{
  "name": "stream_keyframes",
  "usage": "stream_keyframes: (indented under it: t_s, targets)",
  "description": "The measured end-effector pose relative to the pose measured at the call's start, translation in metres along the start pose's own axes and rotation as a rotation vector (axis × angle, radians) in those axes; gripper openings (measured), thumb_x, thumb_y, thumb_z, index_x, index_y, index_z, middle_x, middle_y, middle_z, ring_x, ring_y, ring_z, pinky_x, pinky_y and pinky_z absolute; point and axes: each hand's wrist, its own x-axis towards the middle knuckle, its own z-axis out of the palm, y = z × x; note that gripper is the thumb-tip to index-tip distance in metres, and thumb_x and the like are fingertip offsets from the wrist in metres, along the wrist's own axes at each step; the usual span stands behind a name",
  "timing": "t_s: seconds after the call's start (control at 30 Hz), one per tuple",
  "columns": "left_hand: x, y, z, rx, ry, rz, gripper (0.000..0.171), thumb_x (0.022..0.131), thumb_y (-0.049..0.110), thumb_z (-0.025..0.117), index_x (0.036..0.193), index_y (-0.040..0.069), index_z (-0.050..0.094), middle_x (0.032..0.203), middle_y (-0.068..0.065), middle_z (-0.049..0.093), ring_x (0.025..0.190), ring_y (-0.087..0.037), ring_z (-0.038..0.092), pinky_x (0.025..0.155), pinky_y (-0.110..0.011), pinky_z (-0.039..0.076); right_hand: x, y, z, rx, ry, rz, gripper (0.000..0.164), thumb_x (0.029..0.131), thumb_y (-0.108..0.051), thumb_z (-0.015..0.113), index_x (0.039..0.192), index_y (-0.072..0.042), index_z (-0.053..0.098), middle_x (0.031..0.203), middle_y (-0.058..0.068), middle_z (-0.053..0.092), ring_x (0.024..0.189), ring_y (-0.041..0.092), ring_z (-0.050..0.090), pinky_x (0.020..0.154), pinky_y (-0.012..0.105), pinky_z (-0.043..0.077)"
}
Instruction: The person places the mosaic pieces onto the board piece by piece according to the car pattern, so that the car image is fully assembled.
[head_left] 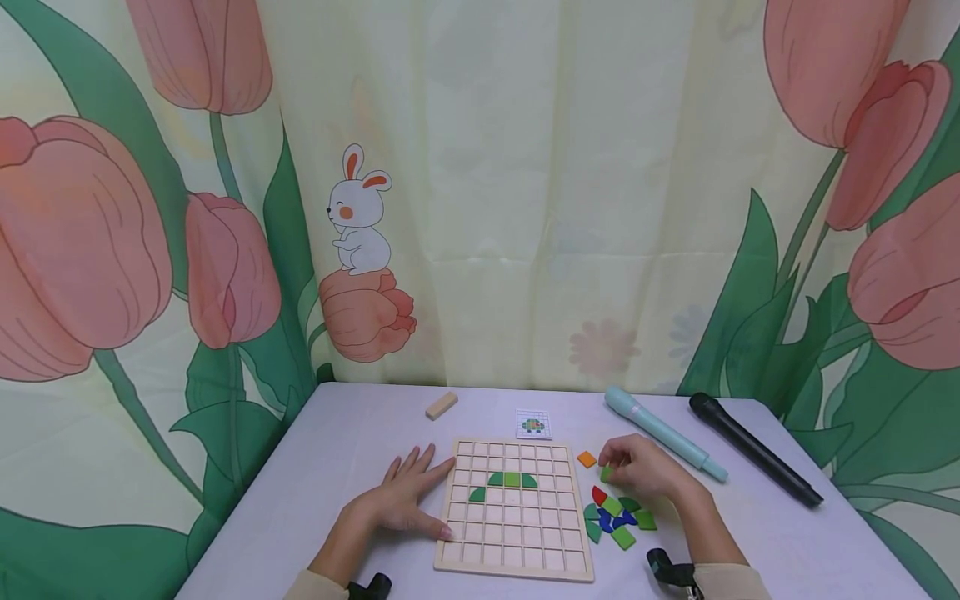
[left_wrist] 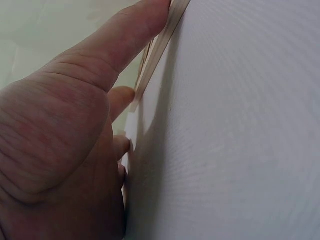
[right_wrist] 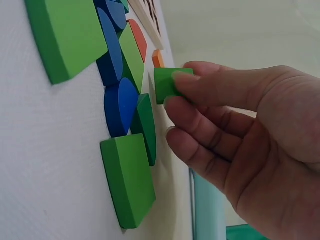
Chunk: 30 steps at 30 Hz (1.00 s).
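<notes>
A wooden grid board (head_left: 517,537) lies on the table, with a light green square between two dark green quarter-round blocks, and another quarter-round block (head_left: 477,495) lower left. My left hand (head_left: 401,497) rests at the board's left side, fingers spread, thumb on its edge. In the right wrist view, my right hand (right_wrist: 240,115) pinches a green square block (right_wrist: 165,85) between thumb and fingers. Below that hand lies a loose pile of blocks: green squares (head_left: 623,538), blue pieces (head_left: 605,521), dark green pieces (head_left: 593,531) and a red piece (head_left: 598,495).
An orange block (head_left: 587,459) sits right of the board. Behind the board lies a small pattern card (head_left: 533,424), and a plain wooden block (head_left: 441,406) is further left. A teal marker-like stick (head_left: 663,433) and a black microphone-like stick (head_left: 753,450) lie at the right.
</notes>
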Motion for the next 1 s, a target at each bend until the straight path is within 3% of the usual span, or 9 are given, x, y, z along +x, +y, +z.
stream_keyframes:
  t_s: [0.13, 0.27, 0.47, 0.63, 1.0]
  targets:
    - [0.0, 0.0, 0.0, 0.004, -0.001, -0.001, 0.118, 0.067, 0.078, 0.081, 0.164, 0.032, 0.032, 0.175, -0.017, 0.011, 0.162, -0.043, 0.001, 0.126, -0.07, 0.001, 0.003, -0.004, 0.002, 0.023, 0.056, -0.039, 0.011, 0.095, -0.003, 0.069, 0.104, -0.009, 0.071, 0.094, 0.005, 0.062, 0.086, 0.021, 0.055, 0.07, 0.028, 0.051]
    - [0.0, 0.001, -0.001, 0.005, 0.001, 0.002, 0.118, 0.067, 0.077, 0.082, 0.164, 0.032, 0.033, 0.175, -0.017, 0.012, 0.162, -0.043, 0.002, 0.126, -0.071, 0.001, 0.005, -0.01, 0.004, 0.098, 0.094, -0.094, 0.014, 0.099, -0.009, 0.068, 0.113, -0.005, 0.069, 0.098, 0.007, 0.062, 0.085, 0.022, 0.059, 0.073, 0.026, 0.058]
    - [-0.002, 0.002, -0.001, 0.002, 0.002, 0.005, 0.118, 0.067, 0.077, 0.082, 0.164, 0.031, 0.033, 0.175, -0.018, 0.012, 0.162, -0.044, 0.003, 0.126, -0.071, 0.002, 0.007, -0.024, 0.01, 0.184, 0.105, -0.15, 0.026, 0.096, -0.009, 0.073, 0.12, -0.001, 0.07, 0.103, 0.01, 0.066, 0.085, 0.024, 0.065, 0.076, 0.032, 0.062]
    - [-0.003, 0.002, -0.002, -0.005, 0.006, 0.015, 0.118, 0.067, 0.077, 0.082, 0.164, 0.03, 0.033, 0.175, -0.018, 0.013, 0.162, -0.045, 0.003, 0.126, -0.071, 0.003, 0.01, -0.033, 0.018, 0.191, 0.086, -0.173, 0.033, 0.094, -0.006, 0.074, 0.126, -0.002, 0.069, 0.113, 0.009, 0.071, 0.09, 0.023, 0.067, 0.078, 0.027, 0.061]
    - [-0.001, 0.001, -0.002, -0.004, -0.001, 0.01, 0.119, 0.067, 0.077, 0.082, 0.164, 0.03, 0.032, 0.175, -0.018, 0.012, 0.162, -0.044, 0.002, 0.126, -0.071, 0.002, 0.016, -0.064, 0.046, 0.126, 0.058, -0.213, 0.026, 0.088, -0.009, 0.083, 0.112, -0.014, 0.075, 0.095, 0.001, 0.069, 0.086, 0.019, 0.06, 0.073, 0.021, 0.055]
